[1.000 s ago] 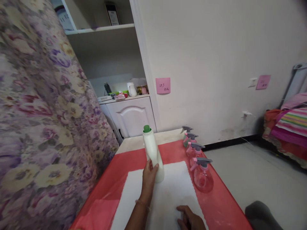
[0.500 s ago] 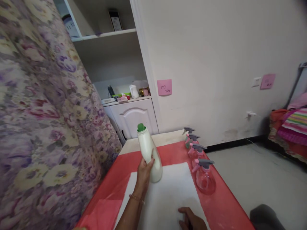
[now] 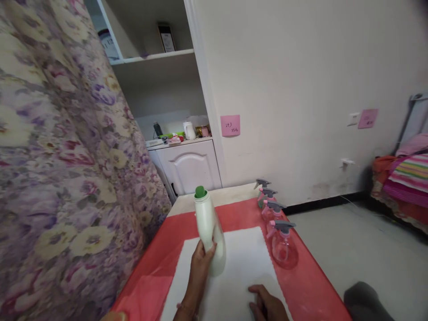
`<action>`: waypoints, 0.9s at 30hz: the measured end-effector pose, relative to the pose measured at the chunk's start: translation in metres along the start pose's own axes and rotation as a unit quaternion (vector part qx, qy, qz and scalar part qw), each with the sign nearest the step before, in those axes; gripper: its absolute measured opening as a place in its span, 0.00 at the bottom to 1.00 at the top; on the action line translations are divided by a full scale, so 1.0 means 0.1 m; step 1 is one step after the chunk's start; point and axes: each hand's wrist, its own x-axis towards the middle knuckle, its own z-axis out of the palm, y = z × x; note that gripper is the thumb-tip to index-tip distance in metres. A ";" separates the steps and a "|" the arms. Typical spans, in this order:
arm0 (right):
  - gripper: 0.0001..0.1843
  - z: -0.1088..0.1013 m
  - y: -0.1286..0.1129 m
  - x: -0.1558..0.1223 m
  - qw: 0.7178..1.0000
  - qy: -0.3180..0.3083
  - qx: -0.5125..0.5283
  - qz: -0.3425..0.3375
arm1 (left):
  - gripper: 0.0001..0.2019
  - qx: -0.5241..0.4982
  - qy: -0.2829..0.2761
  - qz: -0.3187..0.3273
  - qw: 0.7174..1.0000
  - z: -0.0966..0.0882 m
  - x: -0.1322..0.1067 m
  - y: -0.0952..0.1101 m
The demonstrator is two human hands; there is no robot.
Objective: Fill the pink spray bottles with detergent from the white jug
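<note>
My left hand [image 3: 202, 263] is wrapped round the grip of a pale green detergent bottle [image 3: 207, 218]. The bottle is tilted, its neck leaning away to the left, with a green piece [image 3: 200, 192] at its threaded mouth. Beneath it lies a white cloth [image 3: 239, 249] with a scalloped edge. My right hand [image 3: 269, 305] is low over the cloth's near right side, fingers loosely bent and apart, with nothing visible in them; the frame edge cuts it off. To its upper right, the nearest clear pink spray bottle [image 3: 284, 249] stands upright.
Several spray bottles with grey triggers [image 3: 274, 205] line the right side of the red-covered table [image 3: 310, 285]. A floral curtain [image 3: 83, 187] hangs at the left. Behind the table are a white cabinet [image 3: 192, 167] and a wall. A dark rounded thing [image 3: 364, 301] is at the lower right.
My left hand and the detergent bottle have moved slightly down and nearer to me. My right hand is almost where it was. The whole view has shifted a little.
</note>
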 end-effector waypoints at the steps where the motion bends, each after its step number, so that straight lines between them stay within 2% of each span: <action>1: 0.20 -0.01 -0.01 0.00 1.000 0.003 0.015 -0.002 | 0.24 0.013 0.005 0.002 1.000 -0.02 -0.02 -0.03; 6: 0.24 -0.14 -0.14 0.03 0.984 0.031 0.171 0.035 | 0.24 0.080 0.033 0.010 0.996 -0.08 -0.12 -0.16; 9: 0.23 -0.35 -0.23 0.07 0.967 0.071 0.241 0.041 | 0.22 0.113 0.039 0.012 0.993 -0.06 -0.13 -0.17; 12: 0.21 -0.69 -0.28 0.12 0.961 0.120 0.245 0.038 | 0.21 0.130 0.031 0.019 0.991 -0.05 -0.11 -0.15; 13: 0.21 -0.81 -0.28 0.14 0.958 0.162 0.233 0.047 | 0.21 0.134 0.030 0.022 0.990 -0.06 -0.09 -0.14; 16: 0.23 -1.17 -0.19 0.22 0.952 0.245 0.168 0.076 | 0.22 0.141 0.029 0.026 0.989 -0.11 -0.06 -0.13; 18: 0.26 -1.35 -0.08 0.30 0.946 0.275 0.146 0.094 | 0.22 0.143 0.026 0.027 0.989 -0.13 -0.06 -0.13; 21: 0.35 -1.50 0.08 0.44 0.946 0.275 0.140 0.102 | 0.25 0.148 0.037 0.026 0.988 -0.15 -0.10 -0.19; 23: 0.42 -1.52 0.16 0.54 0.951 0.256 0.148 0.091 | 0.29 0.149 0.069 0.024 0.986 -0.16 -0.17 -0.29; 27: 0.49 -1.45 0.24 0.67 0.966 0.201 0.158 0.035 | 0.39 0.129 0.172 -0.015 0.976 -0.22 -0.34 -0.70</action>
